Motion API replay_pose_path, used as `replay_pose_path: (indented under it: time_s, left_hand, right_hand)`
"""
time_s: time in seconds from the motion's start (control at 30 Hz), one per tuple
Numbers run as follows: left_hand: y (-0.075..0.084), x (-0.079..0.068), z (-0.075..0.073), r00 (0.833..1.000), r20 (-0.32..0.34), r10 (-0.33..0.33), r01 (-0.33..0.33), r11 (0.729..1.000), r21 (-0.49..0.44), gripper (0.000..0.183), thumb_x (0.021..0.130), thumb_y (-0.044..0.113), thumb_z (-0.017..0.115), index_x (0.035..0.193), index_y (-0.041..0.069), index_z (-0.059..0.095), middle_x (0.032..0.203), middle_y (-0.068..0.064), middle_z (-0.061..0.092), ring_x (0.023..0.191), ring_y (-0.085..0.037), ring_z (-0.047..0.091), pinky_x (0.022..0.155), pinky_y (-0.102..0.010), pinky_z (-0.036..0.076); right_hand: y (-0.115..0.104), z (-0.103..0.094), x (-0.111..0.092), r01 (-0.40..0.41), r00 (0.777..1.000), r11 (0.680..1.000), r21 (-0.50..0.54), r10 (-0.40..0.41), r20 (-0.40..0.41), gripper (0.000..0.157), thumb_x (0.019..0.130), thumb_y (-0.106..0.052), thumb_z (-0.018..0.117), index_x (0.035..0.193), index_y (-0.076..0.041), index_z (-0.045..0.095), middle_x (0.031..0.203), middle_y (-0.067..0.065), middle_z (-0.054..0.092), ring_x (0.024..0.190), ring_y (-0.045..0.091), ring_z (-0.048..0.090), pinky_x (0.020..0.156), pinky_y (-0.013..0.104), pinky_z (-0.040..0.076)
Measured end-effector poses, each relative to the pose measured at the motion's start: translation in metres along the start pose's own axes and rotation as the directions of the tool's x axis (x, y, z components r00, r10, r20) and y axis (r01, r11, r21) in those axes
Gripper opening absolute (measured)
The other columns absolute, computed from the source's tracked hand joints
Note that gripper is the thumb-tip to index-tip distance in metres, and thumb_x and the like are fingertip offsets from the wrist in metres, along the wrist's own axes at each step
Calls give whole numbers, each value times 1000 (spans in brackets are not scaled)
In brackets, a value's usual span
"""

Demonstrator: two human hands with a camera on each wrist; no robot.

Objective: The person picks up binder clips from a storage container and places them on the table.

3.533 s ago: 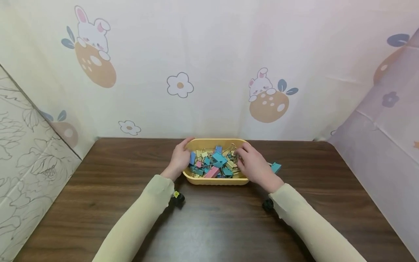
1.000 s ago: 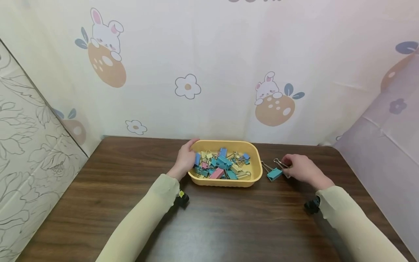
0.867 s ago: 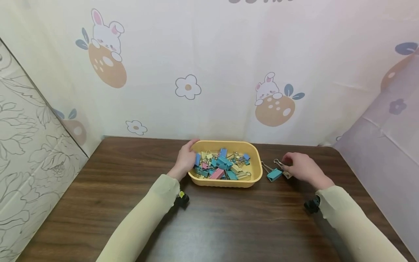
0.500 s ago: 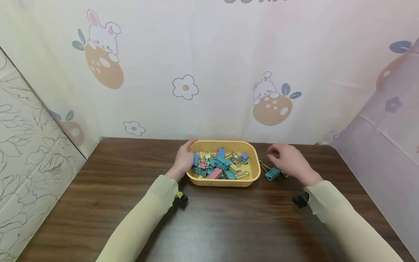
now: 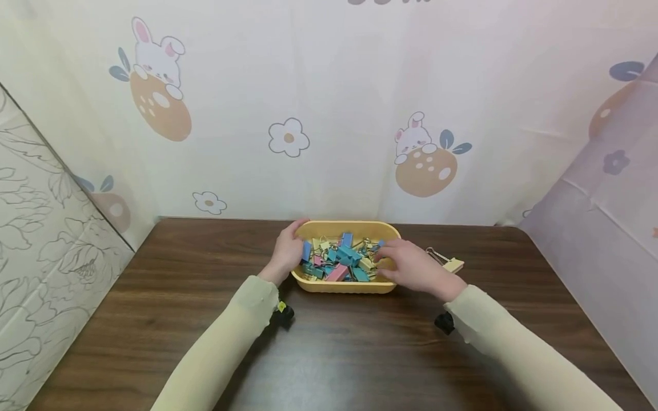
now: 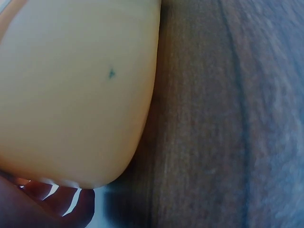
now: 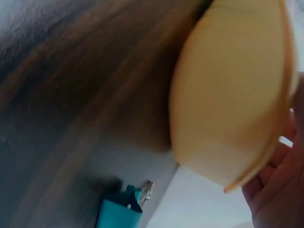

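A yellow plastic basket (image 5: 344, 288) holds a heap of binder clips (image 5: 349, 256) in teal, blue, pink and yellow. My left hand (image 5: 286, 254) grips its left end; in the left wrist view, fingers (image 6: 83, 209) wrap round the outer wall. Over the right end reaches my right hand (image 5: 411, 265), thumb and fingers parted above the clips, with nothing seen between them. On the table to the right lies a yellow binder clip (image 5: 453, 265). A teal binder clip (image 7: 118, 213) near the basket shows in the right wrist view; my right hand hides it from the head camera.
The dark wooden table (image 5: 329, 354) ends at a cloth backdrop (image 5: 339, 171) with printed rabbits and flowers, right behind the basket. Further patterned panels close off the left and right sides.
My right hand has put down a yellow binder clip beside the teal one, released it, and moved left over the basket. My left hand has stayed on the basket's left end.
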State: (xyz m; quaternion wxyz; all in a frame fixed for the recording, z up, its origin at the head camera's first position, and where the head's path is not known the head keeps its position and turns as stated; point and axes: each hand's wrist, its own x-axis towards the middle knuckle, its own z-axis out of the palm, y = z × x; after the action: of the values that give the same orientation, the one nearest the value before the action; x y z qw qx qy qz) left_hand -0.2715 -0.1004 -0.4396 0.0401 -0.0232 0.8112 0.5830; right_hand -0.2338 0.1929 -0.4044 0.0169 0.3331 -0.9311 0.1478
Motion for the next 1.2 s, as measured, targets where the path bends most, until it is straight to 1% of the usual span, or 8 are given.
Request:
replay_pose_path:
  time_s: [0.1,0.27,0.37,0.57,0.73,0.83,1.0,1.2]
  left_hand:
    - [1,0,0,1000,-1,-5,5,1000,2,52,101,2,34,149,18,46,149,-6,46,133,-25,45,111,-49,35]
    - [1,0,1,1000,0,-11,11,1000,10,51,101,3,34,148,20,47,149,-5,46,134,-25,45,110,-49,35]
    - [1,0,1,1000,-3,-5,5,1000,13,51,101,4,35,148,19,47,149,-6,47,134,-26,45,110,-49,35]
    - [1,-1,0,1000,-10,-4,4,1000,15,51,101,4,35,148,19,46,150,-5,46,135,-26,44,111,-50,34]
    - [1,-1,1,1000,0,-11,11,1000,9,51,102,4,35,148,20,47,150,-5,46,135,-26,44,110,-50,35]
    - [1,0,1,1000,2,-9,9,1000,7,50,102,4,35,147,21,47,149,-5,47,134,-26,45,110,-50,35]
    - [1,0,0,1000,-4,-6,6,1000,4,50,102,4,34,147,21,48,148,-5,47,133,-26,45,110,-49,35]
    - [-1,0,2,1000,-7,-3,3,1000,-12,50,101,3,35,146,21,49,147,-5,48,132,-26,46,110,-49,36]
  right_hand:
    - [-1,7,7,14,1000,999,-33,-13,16,24,86,-31,77,104,-14,75,99,-2,68,96,20,61,91,47,46]
    - [-8,14,17,-29,999,994,-106,32,26,27,90,-39,70,105,-17,74,97,-5,69,93,17,59,87,48,43]
    - [-9,16,20,-61,998,992,-111,63,16,27,88,-40,72,105,-18,75,95,-7,68,92,16,58,87,47,42]
    - [-9,17,21,-92,996,994,-59,93,13,29,85,-40,76,104,-18,76,88,-8,65,86,14,53,86,46,40]
    - [-7,17,20,-129,991,992,-3,129,31,32,82,-43,80,103,-18,76,87,-9,67,84,13,53,89,47,39]
    - [-6,16,20,-117,993,993,10,117,28,32,80,-42,82,102,-19,77,89,-10,68,83,12,54,88,46,38]
    - [-5,17,20,-70,997,997,-19,70,19,29,80,-39,81,101,-20,76,88,-11,63,81,10,52,83,44,38]
    - [-6,13,19,-69,997,997,-19,69,39,30,79,-27,78,105,-14,75,94,-6,64,82,13,50,85,45,36]
